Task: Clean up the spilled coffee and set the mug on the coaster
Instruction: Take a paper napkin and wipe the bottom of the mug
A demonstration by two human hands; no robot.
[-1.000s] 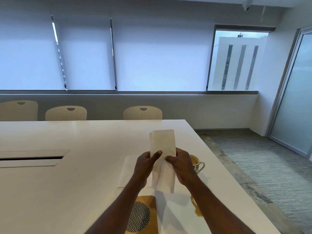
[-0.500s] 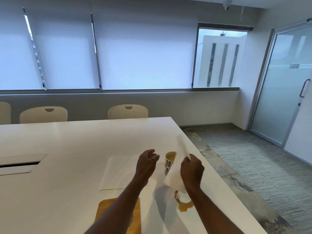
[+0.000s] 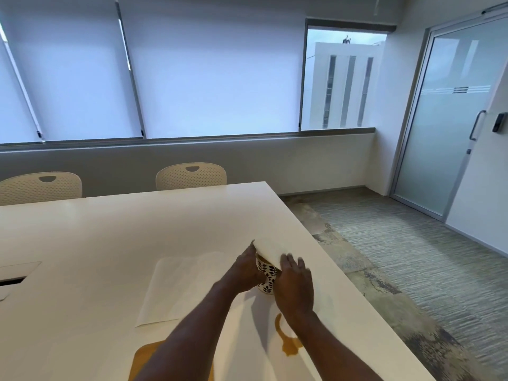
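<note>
**Mug braced, napkin at rim, spill unwiped**

The mug [image 3: 266,274] stands upright on the table [image 3: 115,243], between the two hands. The left hand [image 3: 247,268] wraps its near-left side, seemingly to steady it. The right hand [image 3: 294,284] lies flat on the mug's right, fingers together, pressing a folded napkin [image 3: 268,250] against the rim, probably to catch drips. The spill [image 3: 287,342] sits on the table just below the right wrist, not yet wiped. The coaster [image 3: 143,358] lies under the left forearm, nearer the person, bare. A paper sheet [image 3: 178,287] rests left of the left hand.
</note>
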